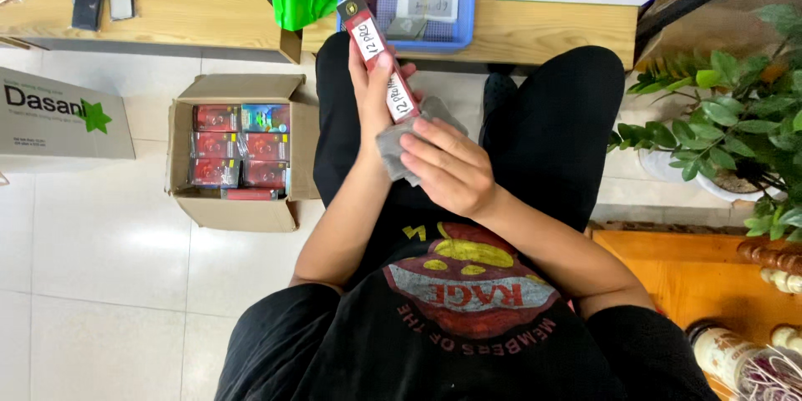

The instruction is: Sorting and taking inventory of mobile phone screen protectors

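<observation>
I see my left hand point(373, 88) wrapped around 1 slim red box point(378, 56) over my lap. My right hand point(449, 169) pinches 1 grey cloth point(394, 150) against it. The open cardboard box point(288, 146) holds about 7 red packs point(240, 152). The blue basket point(464, 8) holds small boxes.

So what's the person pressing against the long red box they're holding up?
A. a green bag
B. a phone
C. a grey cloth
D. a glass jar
C: the right hand holds a grey cloth against the lower end of the slim red box, which the left hand grips upright.
</observation>
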